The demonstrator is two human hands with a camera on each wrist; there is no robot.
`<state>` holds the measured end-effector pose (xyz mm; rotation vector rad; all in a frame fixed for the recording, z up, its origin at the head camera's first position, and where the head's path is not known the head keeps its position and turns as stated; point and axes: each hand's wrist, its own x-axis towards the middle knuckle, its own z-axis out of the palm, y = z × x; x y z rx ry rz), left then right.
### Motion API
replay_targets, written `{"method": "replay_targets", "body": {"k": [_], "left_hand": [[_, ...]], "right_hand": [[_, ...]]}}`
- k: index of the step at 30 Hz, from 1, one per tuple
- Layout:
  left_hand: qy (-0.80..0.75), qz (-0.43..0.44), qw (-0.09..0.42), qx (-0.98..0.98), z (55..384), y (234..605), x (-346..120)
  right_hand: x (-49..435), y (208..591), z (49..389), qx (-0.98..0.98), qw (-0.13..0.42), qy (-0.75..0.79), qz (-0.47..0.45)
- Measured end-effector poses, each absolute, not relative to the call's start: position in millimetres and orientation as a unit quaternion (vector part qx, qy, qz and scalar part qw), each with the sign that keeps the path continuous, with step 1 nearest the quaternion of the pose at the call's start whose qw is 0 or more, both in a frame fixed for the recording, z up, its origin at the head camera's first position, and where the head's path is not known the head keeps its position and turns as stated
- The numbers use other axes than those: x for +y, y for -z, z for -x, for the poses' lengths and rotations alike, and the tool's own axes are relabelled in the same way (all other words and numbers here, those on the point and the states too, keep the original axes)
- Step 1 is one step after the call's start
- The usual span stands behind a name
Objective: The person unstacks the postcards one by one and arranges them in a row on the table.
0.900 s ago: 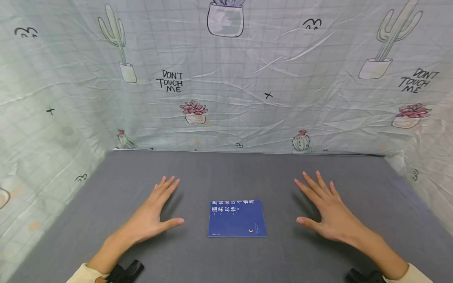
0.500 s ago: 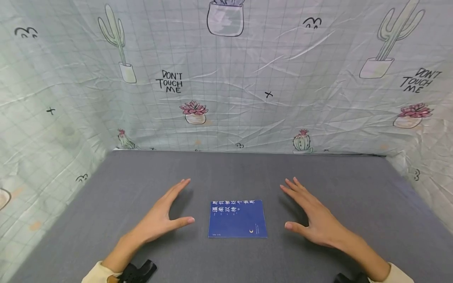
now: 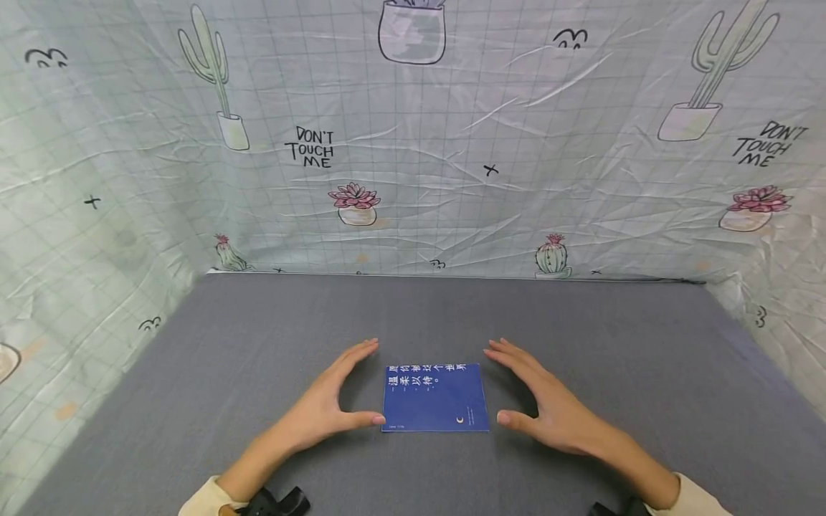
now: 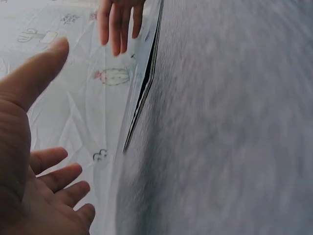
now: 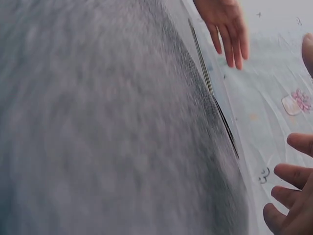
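A thin blue booklet [image 3: 435,405] with white Chinese characters and a small moon lies flat on the grey table. Seen edge-on in the left wrist view, the booklet [image 4: 146,90] shows a dark gap between its layers. My left hand [image 3: 325,401] is at its left side, thumb apart from the fingers and thumb tip close by the lower left corner; whether it touches, I cannot tell. To the right, my right hand [image 3: 555,412] mirrors this pose, a small gap away from the booklet. Neither hand holds anything.
The grey table [image 3: 277,308] stretches out around the booklet. A pale cloth [image 3: 439,143] printed with cacti and lettering hangs behind it and along both sides. Each wrist carries a black camera mount, the left mount [image 3: 277,502] showing at the bottom edge.
Both hands have moved inward from the sides toward the booklet. Their fingers have drawn closer together from a wider spread. The booklet has stayed in place.
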<state>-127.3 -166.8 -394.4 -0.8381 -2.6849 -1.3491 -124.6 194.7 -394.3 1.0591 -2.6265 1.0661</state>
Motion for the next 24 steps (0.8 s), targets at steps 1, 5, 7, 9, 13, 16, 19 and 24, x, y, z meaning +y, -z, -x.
{"method": "replay_targets", "body": {"k": [1,5,7,9,13,16,19,24], "left_hand": [[0.433,0.272,0.010,-0.859,128,395,-165],[0.434,0.272,-0.005,-0.859,128,398,-161],[0.434,0.272,-0.013,-0.859,128,400,-159],[0.431,0.271,-0.019,-0.861,128,403,-156],[0.429,0.270,-0.026,-0.861,128,407,-151],[0.424,0.261,-0.031,-0.867,128,409,-148],[0.417,0.247,-0.038,-0.874,128,411,-146],[0.398,0.248,-0.040,-0.882,127,413,-144]], "right_hand": [[193,395,125,-0.865,0.056,-0.356,-0.350],[187,400,124,-0.862,0.045,-0.361,-0.352],[184,402,124,-0.863,0.041,-0.358,-0.353],[181,405,124,-0.865,0.038,-0.354,-0.353],[176,409,123,-0.870,0.037,-0.349,-0.347],[172,412,122,-0.872,0.039,-0.350,-0.340],[171,415,122,-0.874,0.039,-0.352,-0.333],[170,419,124,-0.880,0.041,-0.335,-0.334]]}}
